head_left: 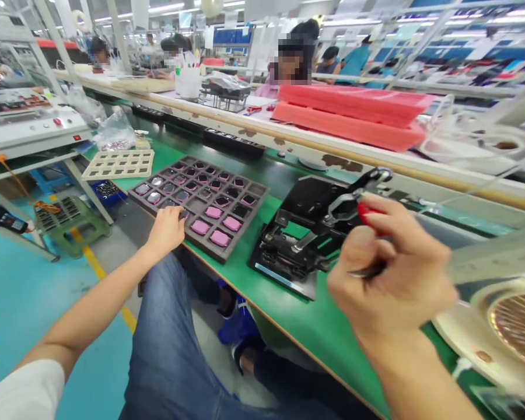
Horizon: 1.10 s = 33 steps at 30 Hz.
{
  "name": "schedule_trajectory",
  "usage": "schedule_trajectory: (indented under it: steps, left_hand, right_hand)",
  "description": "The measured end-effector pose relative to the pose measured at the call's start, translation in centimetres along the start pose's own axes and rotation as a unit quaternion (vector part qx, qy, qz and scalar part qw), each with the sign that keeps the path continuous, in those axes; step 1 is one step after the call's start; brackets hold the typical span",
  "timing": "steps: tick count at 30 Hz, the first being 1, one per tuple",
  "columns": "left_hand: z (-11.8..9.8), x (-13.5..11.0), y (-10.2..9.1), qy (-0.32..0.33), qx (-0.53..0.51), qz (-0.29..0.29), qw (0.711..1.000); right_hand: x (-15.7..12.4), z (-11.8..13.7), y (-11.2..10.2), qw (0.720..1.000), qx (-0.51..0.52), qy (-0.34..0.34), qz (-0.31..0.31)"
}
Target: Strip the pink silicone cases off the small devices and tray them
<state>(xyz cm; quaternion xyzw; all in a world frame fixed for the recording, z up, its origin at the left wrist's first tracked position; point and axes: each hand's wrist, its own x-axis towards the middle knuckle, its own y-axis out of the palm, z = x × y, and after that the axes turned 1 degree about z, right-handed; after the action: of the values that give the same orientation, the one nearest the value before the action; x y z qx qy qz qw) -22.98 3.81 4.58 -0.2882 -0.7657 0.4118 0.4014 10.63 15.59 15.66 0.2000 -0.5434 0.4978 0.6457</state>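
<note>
My left hand (165, 232) is at the near edge of a dark grey compartment tray (223, 255), fingers closed on a small dark watch case (183, 214) mostly hidden by them. In the tray lie several watch cases with dark faces and pink rims, and several pink pieces (220, 238) at the right end. My right hand (389, 268) is raised and curled, gripping the red handle (366, 213) of a toggle clamp. That clamp belongs to a black press fixture (289, 245), tilted up and standing on the green bench. Something dark shows under the right fingers, too unclear to name.
Left of the tray lie a cream tray (119, 164) and a plastic bag (115, 131). Behind runs a conveyor with black trays (234, 142) and a rail. Red foam sheets (350, 116) are beyond it. A fan (520, 321) is at the right. Several people sit across.
</note>
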Motion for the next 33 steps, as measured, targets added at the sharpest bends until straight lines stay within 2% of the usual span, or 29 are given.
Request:
schedule_trajectory:
  steps: [3, 4, 6, 8, 9, 10, 12, 13, 14, 15, 17, 18, 19, 20, 21, 22, 23, 25, 26, 27, 29, 33]
  left_hand:
    - [-0.9, 1.1, -0.5, -0.022, 0.059, 0.061, 0.996]
    - [-1.2, 1.4, -0.7, -0.029, 0.072, 0.075, 0.994]
    - [-1.9, 1.9, -1.0, -0.037, 0.083, 0.093, 0.991]
    - [-2.3, 2.3, -1.1, -0.043, 0.077, 0.1, 0.991]
    - [-2.4, 2.4, -1.2, -0.047, 0.066, 0.1, 0.992]
    - [-2.4, 2.5, -1.4, -0.053, 0.052, 0.098, 0.992]
    - [-2.1, 2.8, -1.9, -0.07, 0.012, 0.092, 0.993]
    - [-1.8, 2.8, -2.3, -0.08, -0.014, 0.088, 0.993]
    - [-1.5, 2.9, -2.9, -0.091, -0.044, 0.084, 0.991]
    - [-1.2, 2.8, -3.4, -0.102, -0.075, 0.078, 0.989]
    - [-1.1, 2.1, -4.6, -0.117, -0.147, 0.07, 0.98]
    - [-1.4, 1.4, -5.1, -0.126, -0.216, 0.07, 0.966]
    - [-2.0, 0.4, -5.4, -0.138, -0.306, 0.079, 0.939]
    - [-3.0, -0.9, -5.5, -0.151, -0.406, 0.095, 0.896]
    - [-4.2, -2.4, -5.3, -0.168, -0.51, 0.119, 0.835]
    - [-5.7, -4.0, -4.9, -0.186, -0.584, 0.152, 0.776]
    - [-7.4, -5.8, -4.2, -0.2, -0.624, 0.184, 0.732]
    - [-11.0, -9.4, -2.4, -0.223, -0.66, 0.252, 0.672]
    - [-12.7, -11.0, -1.4, -0.227, -0.665, 0.287, 0.652]
    - [-14.2, -12.5, -0.4, -0.223, -0.666, 0.318, 0.637]
    - [-16.6, -14.9, 1.1, -0.21, -0.66, 0.355, 0.628]
    - [-19.0, -17.0, 2.0, -0.205, -0.653, 0.372, 0.627]
  right_hand:
    - [-1.1, -0.4, -0.4, 0.996, -0.031, -0.08, 0.036]
    - [-1.1, -0.4, -0.8, 0.996, -0.031, -0.076, 0.045]
    - [-1.0, -0.5, -2.3, 0.999, -0.019, -0.026, 0.035]
    - [-1.5, -0.9, -4.0, 0.995, 0.051, 0.086, -0.001]
    - [-2.1, -1.4, -4.7, 0.979, 0.118, 0.165, -0.008]
    - [-2.9, -2.0, -5.4, 0.947, 0.198, 0.252, -0.001]
    - [-5.0, -3.6, -6.6, 0.847, 0.336, 0.409, 0.042]
    - [-6.2, -4.5, -7.1, 0.801, 0.373, 0.464, 0.061]
    - [-7.4, -5.4, -7.5, 0.771, 0.385, 0.503, 0.065]
    - [-8.7, -6.1, -8.0, 0.758, 0.379, 0.528, 0.058]
    - [-11.1, -6.8, -8.8, 0.758, 0.351, 0.548, 0.046]
    - [-12.2, -6.8, -9.1, 0.757, 0.346, 0.552, 0.052]
    - [-13.2, -6.5, -9.4, 0.752, 0.349, 0.555, 0.064]
    - [-14.1, -6.0, -9.7, 0.745, 0.357, 0.557, 0.078]
    - [-14.9, -5.2, -9.9, 0.741, 0.366, 0.556, 0.088]
    - [-15.6, -4.4, -10.0, 0.743, 0.369, 0.55, 0.092]
    - [-16.3, -3.4, -10.0, 0.756, 0.363, 0.536, 0.093]
    - [-17.3, -1.4, -9.8, 0.802, 0.332, 0.486, 0.102]
    - [-17.7, -0.5, -9.7, 0.828, 0.314, 0.448, 0.121]
    - [-17.9, 0.2, -9.5, 0.851, 0.299, 0.406, 0.144]
    - [-18.3, 1.4, -9.2, 0.882, 0.288, 0.328, 0.176]
    - [-19.0, 1.9, -9.1, 0.91, 0.275, 0.254, 0.178]
